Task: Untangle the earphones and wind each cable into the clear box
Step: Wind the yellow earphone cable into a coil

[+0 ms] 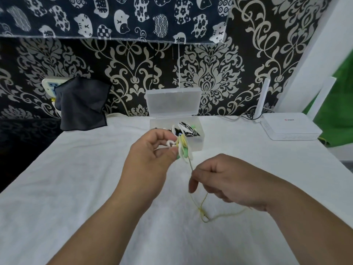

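Note:
My left hand (150,155) pinches a small bundle of tangled earphones (181,148), white, yellow and green, held in the air just in front of the clear box (196,144). A thin yellow cable (204,211) runs down from the bundle through the fingers of my right hand (219,178), then loops loose on the white cloth. The box stands at the back of the table with its lid (172,102) up, and black and white cables (186,129) lie inside it.
A white cloth (76,188) covers the table. A white router (290,129) with an upright antenna sits at the back right. A dark cloth (82,104) hangs over a power strip at the back left. Patterned wallpaper stands behind.

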